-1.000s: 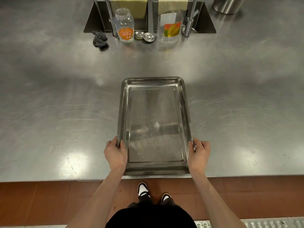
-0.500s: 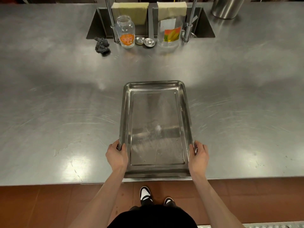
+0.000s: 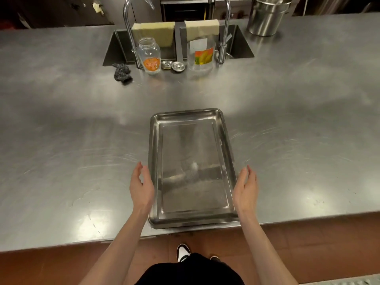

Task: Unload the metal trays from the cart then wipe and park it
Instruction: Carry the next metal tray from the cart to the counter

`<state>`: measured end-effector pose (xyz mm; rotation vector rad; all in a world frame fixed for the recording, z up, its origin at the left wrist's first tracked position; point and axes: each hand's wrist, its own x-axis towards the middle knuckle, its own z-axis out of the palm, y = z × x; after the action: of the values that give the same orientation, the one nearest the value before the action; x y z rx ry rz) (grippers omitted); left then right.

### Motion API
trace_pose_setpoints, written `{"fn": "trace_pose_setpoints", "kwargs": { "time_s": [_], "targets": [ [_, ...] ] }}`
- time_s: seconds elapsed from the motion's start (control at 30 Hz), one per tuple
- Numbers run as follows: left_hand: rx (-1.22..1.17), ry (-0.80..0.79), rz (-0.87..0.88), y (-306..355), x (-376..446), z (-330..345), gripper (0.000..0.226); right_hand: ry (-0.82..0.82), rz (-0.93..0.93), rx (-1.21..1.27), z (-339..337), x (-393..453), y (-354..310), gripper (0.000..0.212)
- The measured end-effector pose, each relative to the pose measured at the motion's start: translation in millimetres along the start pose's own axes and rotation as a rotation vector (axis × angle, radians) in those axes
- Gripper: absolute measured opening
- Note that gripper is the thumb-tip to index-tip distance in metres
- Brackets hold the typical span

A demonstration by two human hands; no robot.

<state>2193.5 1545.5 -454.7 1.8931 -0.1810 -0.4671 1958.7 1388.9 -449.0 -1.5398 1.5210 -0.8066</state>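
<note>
While a metal tray (image 3: pixel 193 167) is lying on the steel counter (image 3: pixel 61 151), left hand (image 3: pixel 141 187) and right hand (image 3: pixel 246 187) are flanking it, open and empty; fetching another tray likely follows.

Metal tray (image 3: pixel 193 167) flat on steel counter (image 3: pixel 61 140) at near edge; left hand (image 3: pixel 141 187), right hand (image 3: pixel 245 188) flank it, fingers straight.

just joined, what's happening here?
A person stands at a steel counter with a metal tray lying flat near its front edge. The left hand and right hand are open on either side of the tray, gripping nothing. No cart is in view.
</note>
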Motion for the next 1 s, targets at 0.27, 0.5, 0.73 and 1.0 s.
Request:
{"fn": "trace_pose_setpoints", "kwargs": {
  "time_s": [0.27, 0.5, 0.73, 1.0],
  "targets": [
    [-0.122, -0.182, 0.345, 91.5, -4.5, 30.3, 0.059, 0.078, -0.217, 0.422, -41.1, 4.2, -76.8, 0.072],
    [-0.176, -0.395, 0.543, 148.0, -37.8, 92.9, 0.057, 0.194, -0.373, 0.416, -113.5, 14.5, -96.4, 0.070],
    [-0.266, -0.628, 0.655, 193.8, -106.7, 162.3, 0.072, 0.356, -0.428, 0.365, -197.3, 17.6, -90.1, 0.076],
    [-0.310, -0.824, 0.750, 229.2, -185.9, 229.9, 0.065, 0.578, -0.441, 0.345, -289.2, 5.3, -64.8, 0.057]
  ]
}}
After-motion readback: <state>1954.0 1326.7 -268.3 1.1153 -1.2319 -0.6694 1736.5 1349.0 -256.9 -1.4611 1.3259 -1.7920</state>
